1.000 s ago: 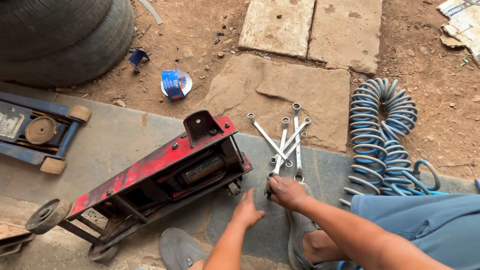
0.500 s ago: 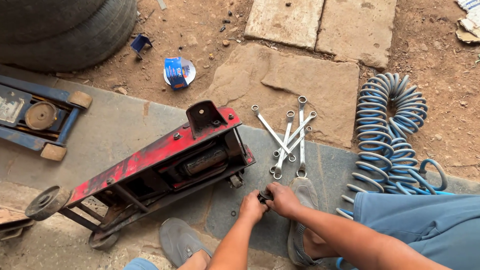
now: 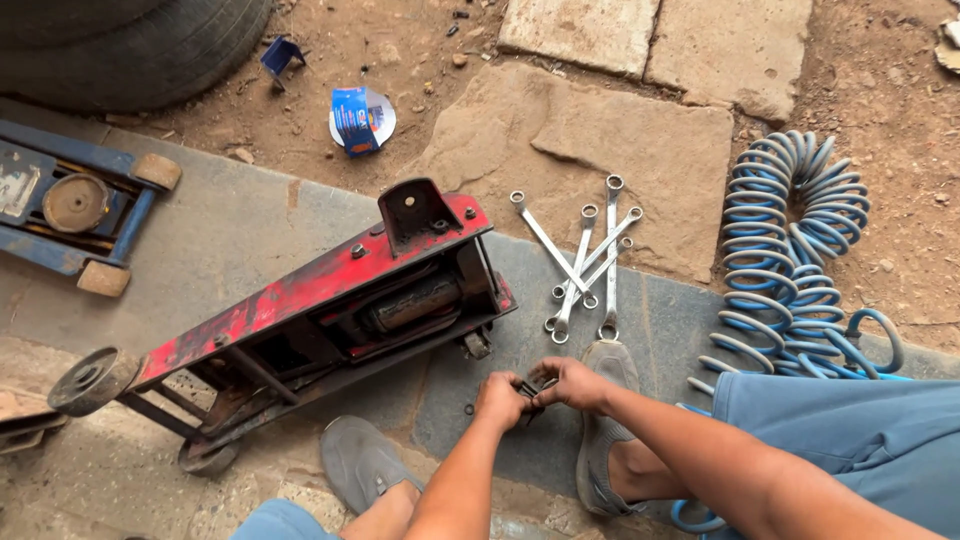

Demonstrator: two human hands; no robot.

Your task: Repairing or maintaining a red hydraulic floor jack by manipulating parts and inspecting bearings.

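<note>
Hands (image 3: 540, 392) — between jack (image 3: 320, 310), wrenches (image 3: 585, 265)

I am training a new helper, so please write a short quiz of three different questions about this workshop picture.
1. True or false: the red floor jack stands upright on all its wheels.
2. Multiple choice: where do the ring spanners lie? A) on the tyre B) on the ground between the jack and the blue coiled hose C) inside the blue jack
3. Short answer: what do the left hand and the right hand do together?

Key
1. False; it lies tipped on its side.
2. B
3. They meet over a small dark part, too small to identify, just below the jack.
</note>
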